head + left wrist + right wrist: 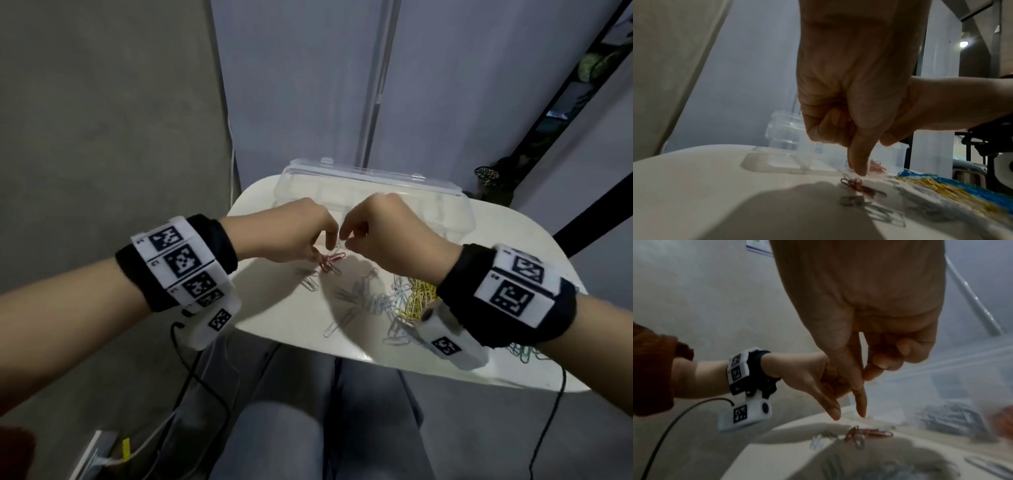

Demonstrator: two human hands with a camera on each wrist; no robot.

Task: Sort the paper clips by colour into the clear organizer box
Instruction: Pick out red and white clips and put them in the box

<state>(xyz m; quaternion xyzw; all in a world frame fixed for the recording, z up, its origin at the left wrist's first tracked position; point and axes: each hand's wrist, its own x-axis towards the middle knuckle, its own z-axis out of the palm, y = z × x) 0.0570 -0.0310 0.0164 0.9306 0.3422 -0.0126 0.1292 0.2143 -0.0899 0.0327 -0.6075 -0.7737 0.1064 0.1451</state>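
Observation:
A small tangle of red paper clips [330,261] [857,186] [869,434] lies on the white table [274,308], just in front of the clear organizer box [376,178] [777,162]. My left hand [322,248] [849,414] hovers right above them. Its thumb and forefinger point down and stand apart, and the other fingers are curled. My right hand [344,238] [863,378] is close beside it, thumb tip against forefinger tip, with no clip showing between them. Some red clips [876,167] lie in one compartment of the box.
Loose silver clips [363,298], a yellow heap [419,294] [941,188] and blue ones [982,191] spread over the table's near right. The box lid [359,171] stands open at the back. Cables hang off the table's near edge.

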